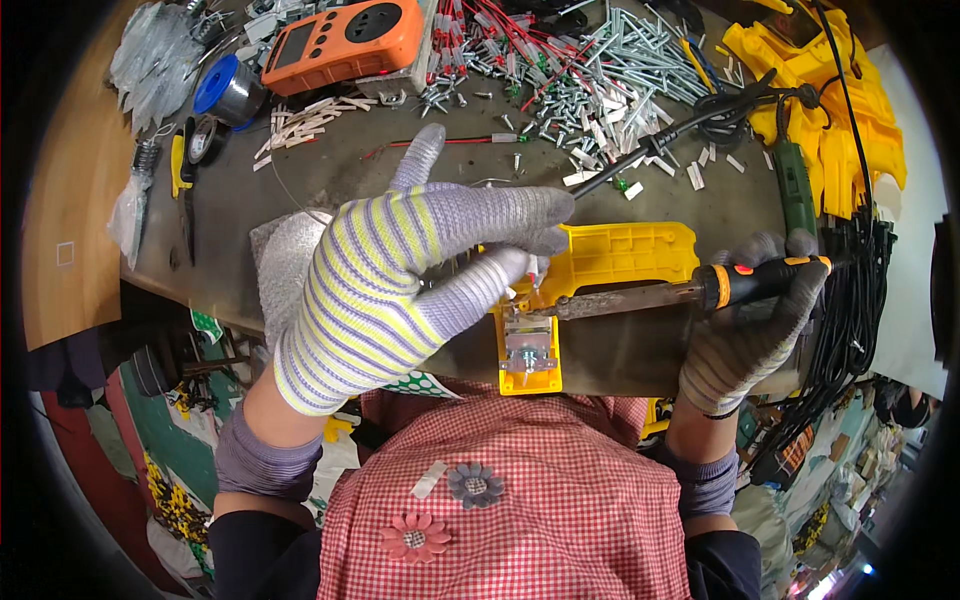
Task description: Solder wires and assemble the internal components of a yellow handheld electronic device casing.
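Grey bench (345, 165) — loose screws (640, 58), blue spool (236, 96)

No words or numbers can be read; at the far left of the surface (230, 190), the orange multimeter (340, 48) has a black dial (373, 22) and a grey screen (293, 45), any markings on them too small to make out; at the right, the soldering iron's black handle (768, 281) carries small red and orange patches, their print, if any, unreadable; at the left edge, a wooden board (75, 180) bears a plain pale square (65, 255).
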Tool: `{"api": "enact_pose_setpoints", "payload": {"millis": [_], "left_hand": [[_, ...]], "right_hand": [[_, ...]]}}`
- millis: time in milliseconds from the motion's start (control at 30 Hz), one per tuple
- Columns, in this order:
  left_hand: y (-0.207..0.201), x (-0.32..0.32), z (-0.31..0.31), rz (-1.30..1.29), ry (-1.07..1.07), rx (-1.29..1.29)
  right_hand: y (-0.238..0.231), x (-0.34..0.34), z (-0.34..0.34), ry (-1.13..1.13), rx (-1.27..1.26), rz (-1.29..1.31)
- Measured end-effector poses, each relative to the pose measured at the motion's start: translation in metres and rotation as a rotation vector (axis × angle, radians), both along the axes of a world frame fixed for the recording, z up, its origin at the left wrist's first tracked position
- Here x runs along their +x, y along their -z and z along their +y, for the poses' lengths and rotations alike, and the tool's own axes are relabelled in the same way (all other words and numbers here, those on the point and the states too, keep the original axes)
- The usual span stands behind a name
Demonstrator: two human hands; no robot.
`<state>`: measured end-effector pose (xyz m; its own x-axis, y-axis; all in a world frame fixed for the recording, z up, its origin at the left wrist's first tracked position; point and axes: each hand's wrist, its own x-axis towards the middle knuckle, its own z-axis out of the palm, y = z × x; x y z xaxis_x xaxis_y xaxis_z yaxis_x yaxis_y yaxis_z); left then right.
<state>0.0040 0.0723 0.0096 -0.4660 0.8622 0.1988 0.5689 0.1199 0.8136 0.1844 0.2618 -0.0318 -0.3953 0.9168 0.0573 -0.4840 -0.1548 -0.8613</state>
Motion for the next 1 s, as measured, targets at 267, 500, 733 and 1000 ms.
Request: {"api": "enact_pose_setpoints", "payload": {"millis": [267, 500, 733, 1000], "left_hand": [[-0.001, 0.0, 0.005, 0.093, 0.101, -0.054], [0.002, 0.002, 0.004, 0.375, 0.171, -0.098], [0.011, 0.006, 0.004, 0.464, 0.143, -0.01], [0.011, 0.009, 0.006, 0.482, 0.127, 0.0]], "right_hand": [[0.003, 0.003, 0.002, -0.038, -0.011, 0.048], [-0.002, 0.005, 0.004, 0.0, -0.018, 0.113], [-0.001, -0.001, 0.001, 0.015, -0.04, 0.064], [0.002, -0.005, 0.0, 0.046, 0.087, -0.022]]}}
